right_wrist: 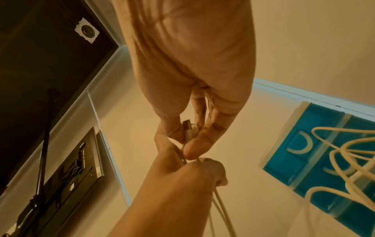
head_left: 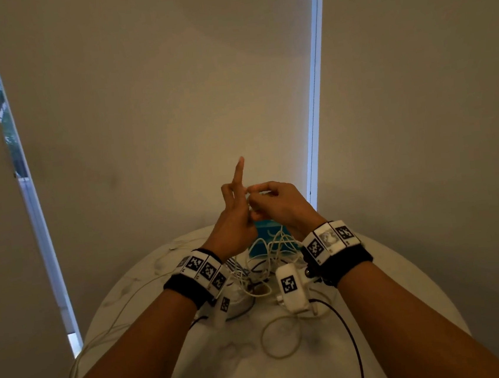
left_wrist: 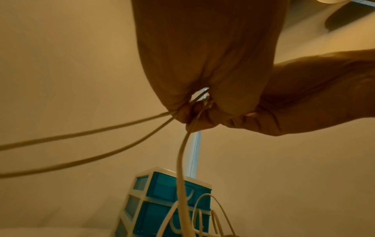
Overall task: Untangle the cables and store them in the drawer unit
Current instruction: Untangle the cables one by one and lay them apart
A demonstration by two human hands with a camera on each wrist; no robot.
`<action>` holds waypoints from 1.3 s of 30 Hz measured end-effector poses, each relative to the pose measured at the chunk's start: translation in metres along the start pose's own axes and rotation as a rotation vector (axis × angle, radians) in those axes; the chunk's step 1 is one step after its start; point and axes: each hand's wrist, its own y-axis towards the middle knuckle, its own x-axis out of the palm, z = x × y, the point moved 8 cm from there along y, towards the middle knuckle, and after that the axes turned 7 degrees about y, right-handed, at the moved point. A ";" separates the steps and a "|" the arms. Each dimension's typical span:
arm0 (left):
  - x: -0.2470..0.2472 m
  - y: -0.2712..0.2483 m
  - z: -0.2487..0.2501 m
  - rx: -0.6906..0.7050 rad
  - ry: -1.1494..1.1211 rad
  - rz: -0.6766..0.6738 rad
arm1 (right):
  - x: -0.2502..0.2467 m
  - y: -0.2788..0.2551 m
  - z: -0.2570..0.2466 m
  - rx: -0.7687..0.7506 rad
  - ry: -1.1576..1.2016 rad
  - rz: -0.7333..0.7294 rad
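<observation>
Both hands are working raised above the round white table (head_left: 405,280). The right hand (head_left: 277,204) is pinching the plug end of a white cable (right_wrist: 190,132) between thumb and fingertips. The left hand (head_left: 234,221) is gripping the same cable's strands, one finger pointing up. More tangled cables (head_left: 267,257) are lying near the teal drawer unit (left_wrist: 162,202) at the table's far side.

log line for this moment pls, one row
stage: untangling | left hand: grips white cable, one finger raised | right hand: pinches cable's plug | teal drawer unit: visible drawers closed | loose cables on table
</observation>
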 end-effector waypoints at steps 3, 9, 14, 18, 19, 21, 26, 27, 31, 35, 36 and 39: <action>0.000 0.002 -0.010 -0.060 -0.059 -0.031 | 0.000 -0.002 -0.001 -0.055 -0.079 -0.007; -0.010 0.001 -0.035 -0.231 0.002 -0.149 | -0.016 -0.003 -0.036 -0.223 -0.214 0.160; -0.046 -0.004 -0.069 -0.247 -0.036 -0.025 | -0.043 0.007 -0.084 -0.328 -0.195 0.218; -0.054 -0.002 -0.054 -0.240 -0.114 -0.125 | -0.015 0.008 -0.044 -0.025 -0.004 -0.070; -0.051 -0.002 -0.051 -0.259 -0.120 -0.173 | -0.011 0.007 -0.034 0.026 0.010 -0.104; -0.046 -0.001 -0.047 -0.267 -0.114 -0.232 | -0.005 0.005 -0.020 0.076 -0.060 -0.145; -0.034 -0.002 -0.026 -0.172 -0.132 -0.259 | 0.001 0.002 0.000 0.158 -0.012 -0.159; -0.030 -0.003 -0.021 -0.145 -0.138 -0.277 | 0.001 0.002 0.002 0.156 0.031 -0.145; -0.014 -0.006 -0.008 -0.045 -0.060 -0.330 | -0.002 0.003 0.006 0.092 0.118 -0.076; -0.017 -0.006 -0.002 -0.042 -0.051 -0.221 | -0.007 0.004 0.006 0.016 0.016 0.043; -0.018 -0.006 -0.003 -0.047 -0.056 -0.182 | -0.005 0.003 0.002 -0.014 -0.020 0.066; -0.028 -0.002 -0.018 -0.115 0.045 -0.084 | -0.006 0.003 -0.017 -0.135 -0.072 0.149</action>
